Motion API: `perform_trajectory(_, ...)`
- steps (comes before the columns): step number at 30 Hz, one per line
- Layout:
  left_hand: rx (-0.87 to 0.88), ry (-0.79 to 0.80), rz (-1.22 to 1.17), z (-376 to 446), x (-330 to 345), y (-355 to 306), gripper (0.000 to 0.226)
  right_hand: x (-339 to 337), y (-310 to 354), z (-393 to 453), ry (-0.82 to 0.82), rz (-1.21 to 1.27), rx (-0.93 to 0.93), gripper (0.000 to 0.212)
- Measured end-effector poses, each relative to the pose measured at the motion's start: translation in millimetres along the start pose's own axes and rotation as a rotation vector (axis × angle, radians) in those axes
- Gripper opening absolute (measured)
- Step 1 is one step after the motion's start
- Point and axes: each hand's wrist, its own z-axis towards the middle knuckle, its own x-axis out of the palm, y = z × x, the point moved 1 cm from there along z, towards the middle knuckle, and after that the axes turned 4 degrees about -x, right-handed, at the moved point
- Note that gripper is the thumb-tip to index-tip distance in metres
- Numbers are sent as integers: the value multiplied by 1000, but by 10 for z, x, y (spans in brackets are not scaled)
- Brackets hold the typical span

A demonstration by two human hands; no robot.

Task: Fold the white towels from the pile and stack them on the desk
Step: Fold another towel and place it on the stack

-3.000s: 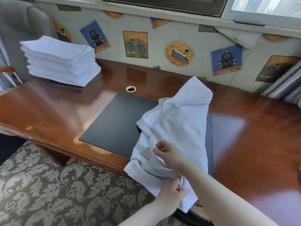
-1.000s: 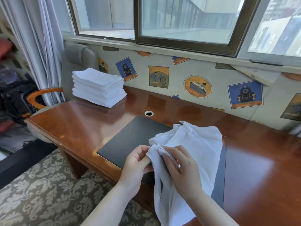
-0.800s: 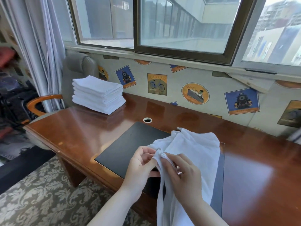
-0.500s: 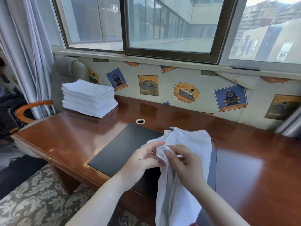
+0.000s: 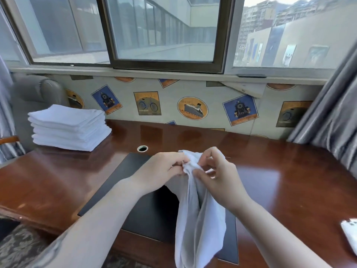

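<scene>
Lifted off the black desk mat (image 5: 123,192), our white towel (image 5: 195,219) now hangs bunched, pinched by left hand (image 5: 164,171) and right hand (image 5: 218,176); we risk mistaking its corner and folding it crooked.

Soft white cloth towel (image 5: 195,219); glossy polished wood desk (image 5: 289,180); matt black pad (image 5: 154,209).

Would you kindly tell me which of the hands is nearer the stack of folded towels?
Left. The left hand lies on the side of the stack of folded towels; the right hand is beyond it.
</scene>
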Motion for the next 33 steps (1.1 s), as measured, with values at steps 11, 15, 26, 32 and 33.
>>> perform_trajectory(11,-122,-484,-458,352,336,-75,10,-446,-627,-621,45,-683,383,71)
perform_trajectory(15,-135,-574,-480,503,326,-21,7,-767,-659,-838,163,-834,353,83)
perform_trajectory(26,-99,-586,-510,788,367,-46,12,-820,-439,-977,243,-1136,-152,15)
perform_trajectory(32,-124,-574,-497,840,237,137,13,-1013,-287,-1131,387,-1050,-156,28)
perform_trajectory(33,-131,-582,-504,845,203,161,15,-1082,-252,-1128,386,-1022,-162,30)
